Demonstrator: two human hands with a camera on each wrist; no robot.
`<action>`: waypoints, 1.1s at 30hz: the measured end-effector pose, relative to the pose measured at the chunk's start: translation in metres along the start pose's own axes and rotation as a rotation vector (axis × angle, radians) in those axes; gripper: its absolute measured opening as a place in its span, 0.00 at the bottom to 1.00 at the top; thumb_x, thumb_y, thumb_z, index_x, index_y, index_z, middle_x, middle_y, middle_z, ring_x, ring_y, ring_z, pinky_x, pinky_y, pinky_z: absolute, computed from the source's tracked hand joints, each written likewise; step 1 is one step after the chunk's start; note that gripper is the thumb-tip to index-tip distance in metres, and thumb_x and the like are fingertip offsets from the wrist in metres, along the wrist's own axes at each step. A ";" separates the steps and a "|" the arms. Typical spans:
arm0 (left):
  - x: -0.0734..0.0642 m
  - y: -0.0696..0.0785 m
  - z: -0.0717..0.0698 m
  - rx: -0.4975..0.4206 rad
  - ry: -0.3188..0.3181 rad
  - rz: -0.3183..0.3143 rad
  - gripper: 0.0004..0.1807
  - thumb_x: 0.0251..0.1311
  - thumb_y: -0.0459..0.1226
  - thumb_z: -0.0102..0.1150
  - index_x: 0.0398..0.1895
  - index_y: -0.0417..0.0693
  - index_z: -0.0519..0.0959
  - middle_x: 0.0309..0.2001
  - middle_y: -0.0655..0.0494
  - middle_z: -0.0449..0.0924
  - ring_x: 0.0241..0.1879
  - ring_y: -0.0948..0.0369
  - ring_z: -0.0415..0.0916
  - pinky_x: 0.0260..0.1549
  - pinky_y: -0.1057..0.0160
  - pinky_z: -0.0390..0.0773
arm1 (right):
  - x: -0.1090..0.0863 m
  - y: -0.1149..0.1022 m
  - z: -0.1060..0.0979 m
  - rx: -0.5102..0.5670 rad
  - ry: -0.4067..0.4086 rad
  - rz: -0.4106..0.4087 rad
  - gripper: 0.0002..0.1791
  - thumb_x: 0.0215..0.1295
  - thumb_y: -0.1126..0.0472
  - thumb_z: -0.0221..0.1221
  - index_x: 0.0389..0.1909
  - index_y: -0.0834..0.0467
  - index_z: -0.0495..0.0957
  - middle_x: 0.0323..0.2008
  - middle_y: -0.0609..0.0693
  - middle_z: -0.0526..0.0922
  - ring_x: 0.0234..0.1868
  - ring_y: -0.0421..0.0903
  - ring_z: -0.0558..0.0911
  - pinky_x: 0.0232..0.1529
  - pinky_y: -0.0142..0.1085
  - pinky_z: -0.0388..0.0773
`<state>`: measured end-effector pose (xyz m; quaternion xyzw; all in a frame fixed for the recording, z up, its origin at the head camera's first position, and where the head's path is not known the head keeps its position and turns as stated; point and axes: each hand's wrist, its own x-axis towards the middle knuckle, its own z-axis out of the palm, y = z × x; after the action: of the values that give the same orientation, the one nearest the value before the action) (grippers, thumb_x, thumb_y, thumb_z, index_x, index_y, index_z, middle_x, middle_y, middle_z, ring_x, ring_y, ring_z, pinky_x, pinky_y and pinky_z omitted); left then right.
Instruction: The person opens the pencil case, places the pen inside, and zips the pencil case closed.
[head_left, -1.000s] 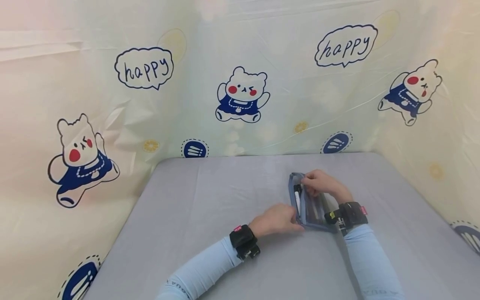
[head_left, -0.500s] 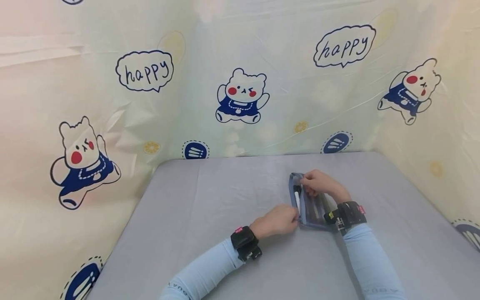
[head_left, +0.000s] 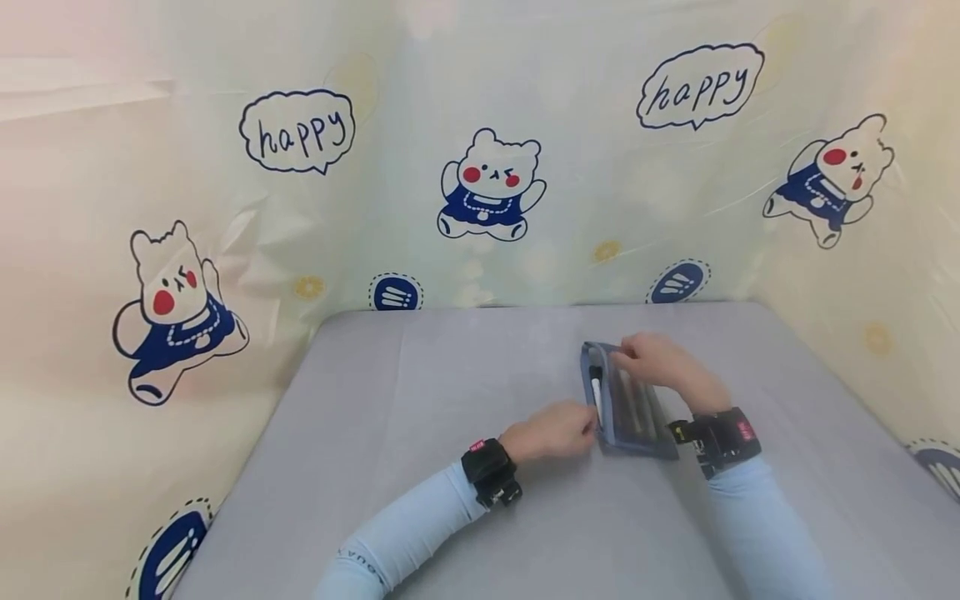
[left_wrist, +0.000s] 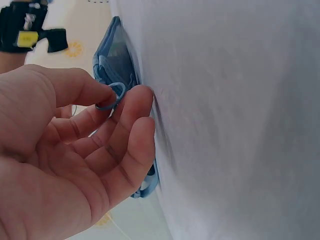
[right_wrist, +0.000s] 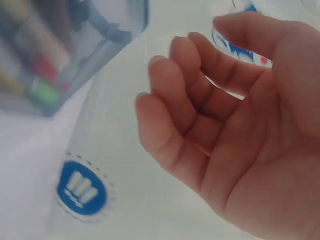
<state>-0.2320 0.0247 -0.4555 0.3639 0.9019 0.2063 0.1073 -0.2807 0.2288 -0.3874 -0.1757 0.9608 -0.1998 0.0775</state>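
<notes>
A blue-grey see-through pencil case stands on the table toward the right, its zip side gaping. Inside, a white marker with a black cap shows at the opening. Several more pens sit behind the clear wall; a green end and a red end appear blurred in the right wrist view. At the case's near corner, my left hand pinches a small blue loop between thumb and forefinger. My right hand is beside the far end, fingers loosely bent, nothing in them and a gap from the case.
A grey cloth covers the table. Behind and on both sides hangs a pale curtain printed with bears and "happy" bubbles. Black camera bands sit on both wrists.
The right hand has let go of the case's upper edge and drawn slightly to the right. The left hand has turned a little and stays at the near corner.
</notes>
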 end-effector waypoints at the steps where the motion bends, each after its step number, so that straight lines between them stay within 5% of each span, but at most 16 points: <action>1: 0.001 0.000 -0.001 -0.004 -0.006 -0.003 0.06 0.63 0.35 0.54 0.29 0.52 0.73 0.20 0.64 0.68 0.19 0.70 0.65 0.18 0.73 0.64 | -0.005 -0.002 0.000 -0.052 0.006 -0.012 0.15 0.71 0.54 0.52 0.26 0.57 0.74 0.21 0.51 0.78 0.22 0.45 0.75 0.24 0.35 0.70; 6: 0.003 -0.002 -0.005 -0.021 0.001 -0.013 0.04 0.64 0.34 0.54 0.31 0.52 0.75 0.22 0.64 0.71 0.20 0.70 0.67 0.19 0.73 0.66 | -0.032 -0.010 0.020 -0.336 0.042 -0.102 0.12 0.68 0.55 0.56 0.24 0.52 0.72 0.17 0.44 0.72 0.18 0.40 0.70 0.20 0.32 0.67; 12: 0.005 -0.005 -0.008 -0.022 0.006 0.018 0.05 0.66 0.35 0.53 0.33 0.50 0.77 0.22 0.63 0.72 0.20 0.70 0.67 0.19 0.74 0.66 | -0.067 -0.014 0.060 -0.547 0.263 -0.354 0.14 0.59 0.55 0.65 0.22 0.52 0.70 0.15 0.42 0.65 0.16 0.37 0.62 0.17 0.30 0.60; 16: 0.005 -0.006 -0.007 -0.037 -0.023 0.008 0.05 0.66 0.36 0.53 0.33 0.50 0.77 0.21 0.63 0.71 0.20 0.70 0.66 0.19 0.74 0.66 | -0.081 -0.018 0.078 -0.664 0.388 -0.436 0.18 0.54 0.50 0.69 0.24 0.54 0.70 0.17 0.44 0.66 0.16 0.39 0.60 0.15 0.31 0.57; 24: 0.004 -0.005 -0.010 -0.075 -0.064 0.004 0.03 0.64 0.35 0.58 0.32 0.48 0.80 0.23 0.63 0.75 0.22 0.69 0.69 0.22 0.73 0.68 | -0.084 -0.025 0.100 -0.898 0.403 -0.455 0.11 0.50 0.62 0.68 0.25 0.59 0.74 0.18 0.50 0.70 0.18 0.42 0.63 0.15 0.33 0.59; 33: 0.003 -0.006 -0.011 -0.059 -0.084 -0.022 0.03 0.64 0.37 0.59 0.33 0.49 0.81 0.23 0.63 0.77 0.22 0.69 0.72 0.22 0.73 0.70 | -0.082 -0.026 0.109 -0.949 0.419 -0.453 0.14 0.49 0.61 0.70 0.24 0.59 0.73 0.17 0.48 0.66 0.18 0.41 0.59 0.14 0.31 0.56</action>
<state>-0.2420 0.0196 -0.4489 0.3591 0.8940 0.2162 0.1583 -0.1730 0.1974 -0.4689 -0.3497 0.8785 0.2119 -0.2470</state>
